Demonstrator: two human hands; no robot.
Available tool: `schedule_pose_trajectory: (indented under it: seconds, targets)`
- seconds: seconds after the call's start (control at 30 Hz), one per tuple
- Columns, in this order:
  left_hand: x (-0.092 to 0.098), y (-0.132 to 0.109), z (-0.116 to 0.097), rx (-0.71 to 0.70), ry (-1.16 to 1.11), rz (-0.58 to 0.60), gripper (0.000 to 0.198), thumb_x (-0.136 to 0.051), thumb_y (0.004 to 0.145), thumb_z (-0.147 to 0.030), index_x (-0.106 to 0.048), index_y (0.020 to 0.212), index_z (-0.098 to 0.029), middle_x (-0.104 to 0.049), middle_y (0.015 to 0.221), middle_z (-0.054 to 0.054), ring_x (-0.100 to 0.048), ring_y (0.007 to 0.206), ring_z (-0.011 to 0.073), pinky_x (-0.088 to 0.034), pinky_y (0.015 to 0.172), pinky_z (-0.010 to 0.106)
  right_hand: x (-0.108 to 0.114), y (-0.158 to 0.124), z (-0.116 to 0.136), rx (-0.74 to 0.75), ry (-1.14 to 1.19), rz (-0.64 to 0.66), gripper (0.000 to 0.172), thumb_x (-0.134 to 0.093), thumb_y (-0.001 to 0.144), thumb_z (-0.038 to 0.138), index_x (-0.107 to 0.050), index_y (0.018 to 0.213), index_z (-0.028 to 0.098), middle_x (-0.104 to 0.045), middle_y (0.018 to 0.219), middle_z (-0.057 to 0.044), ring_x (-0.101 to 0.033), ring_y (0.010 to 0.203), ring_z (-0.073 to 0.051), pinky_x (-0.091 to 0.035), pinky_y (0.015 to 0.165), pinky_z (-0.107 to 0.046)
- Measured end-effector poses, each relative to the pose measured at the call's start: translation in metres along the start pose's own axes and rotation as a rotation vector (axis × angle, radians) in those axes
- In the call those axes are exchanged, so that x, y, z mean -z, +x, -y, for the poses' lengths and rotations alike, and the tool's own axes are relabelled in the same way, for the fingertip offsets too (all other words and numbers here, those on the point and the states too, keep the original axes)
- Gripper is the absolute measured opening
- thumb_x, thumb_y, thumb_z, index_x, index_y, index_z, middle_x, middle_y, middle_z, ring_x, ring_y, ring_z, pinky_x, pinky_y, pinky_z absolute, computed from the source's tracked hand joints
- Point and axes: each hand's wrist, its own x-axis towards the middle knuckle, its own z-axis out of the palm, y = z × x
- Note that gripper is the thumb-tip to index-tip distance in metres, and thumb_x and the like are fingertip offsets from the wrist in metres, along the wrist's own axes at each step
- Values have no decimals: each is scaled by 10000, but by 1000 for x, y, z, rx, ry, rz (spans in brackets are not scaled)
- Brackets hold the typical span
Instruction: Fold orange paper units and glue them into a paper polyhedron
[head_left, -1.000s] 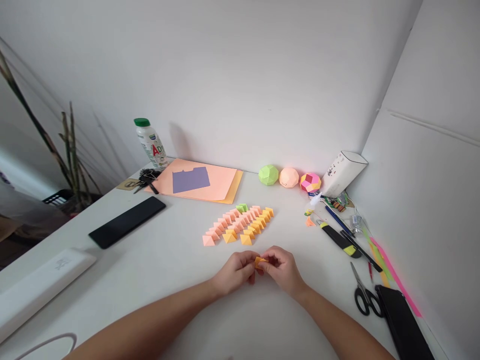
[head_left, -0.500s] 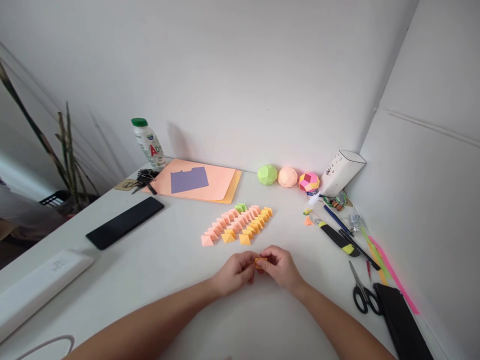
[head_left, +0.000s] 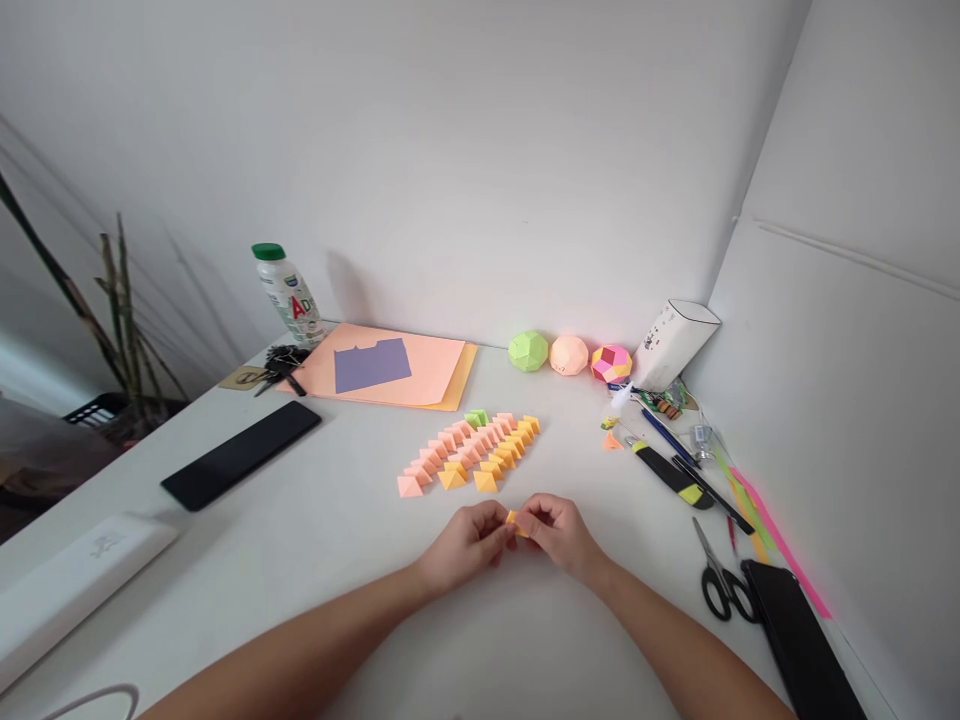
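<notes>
My left hand (head_left: 465, 545) and my right hand (head_left: 559, 535) meet low in the middle of the view, fingers pinched around a small yellow-orange piece of folded paper (head_left: 513, 518). Most of that piece is hidden by the fingers. Just beyond it, folded paper units stand in slanting rows: pink units (head_left: 410, 487), orange units (head_left: 486, 481) and a few green units (head_left: 476, 418). Neither hand touches these rows.
Behind stand three paper balls: green (head_left: 528, 351), pink (head_left: 568, 355) and multicoloured (head_left: 611, 363). Scissors (head_left: 720, 580), a cutter (head_left: 671, 475) and a black phone (head_left: 799, 630) lie right. Paper sheets (head_left: 439, 355), a bottle (head_left: 289, 295) and a black slab (head_left: 241, 455) are left.
The orange paper piece has turned a little between my fingers, and its visible edge is now tilted. Both hands stay together in nearly the same place. The whole view has shifted slightly.
</notes>
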Motion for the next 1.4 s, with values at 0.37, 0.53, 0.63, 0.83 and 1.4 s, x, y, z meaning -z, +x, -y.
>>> schedule_pose_trajectory:
  seconds: [0.37, 0.53, 0.63, 0.83, 1.4]
  targets:
    - [-2, 3, 5, -10, -134, -58, 304, -534, 797, -465, -481, 721, -175, -552, 618, -28, -478, 491, 89, -357, 481, 222, -1, 1, -5, 17, -67, 41, 165, -563, 784, 300, -516, 698, 167, -404, 574, 49, -345, 514, -83, -287, 460, -206]
    - [-2, 3, 3, 4, -150, -81, 320, -545, 786, -478, -462, 697, -182, -557, 579, -34, -499, 481, 96, -355, 475, 219, 1, 1, -9, 12, -64, 32, 155, -555, 777, 285, -505, 687, 169, -400, 587, 48, -342, 521, -84, -286, 461, -207]
    - [-2, 2, 1, 23, -182, -92, 326, -551, 780, -484, -449, 692, -188, -561, 552, -37, -500, 462, 99, -325, 450, 212, 3, 2, -10, -8, -19, 46, 160, -563, 775, 294, -506, 691, 171, -413, 596, 47, -356, 516, -84, -300, 463, -209]
    - [-2, 3, 1, 25, -234, -102, 332, -568, 770, -482, -442, 680, -189, -574, 537, -35, -502, 440, 98, -312, 435, 209, 7, 4, -7, -22, 25, 70, 213, -595, 772, 327, -496, 663, 173, -458, 572, 44, -430, 506, -94, -374, 488, -222]
    - [2, 4, 6, -16, -332, -93, 319, -568, 782, -471, -467, 699, -181, -609, 607, -13, -520, 493, 103, -361, 480, 226, 1, -1, -4, 35, -8, 49, 276, -556, 817, 410, -472, 685, 183, -525, 548, 33, -506, 499, -109, -431, 488, -238]
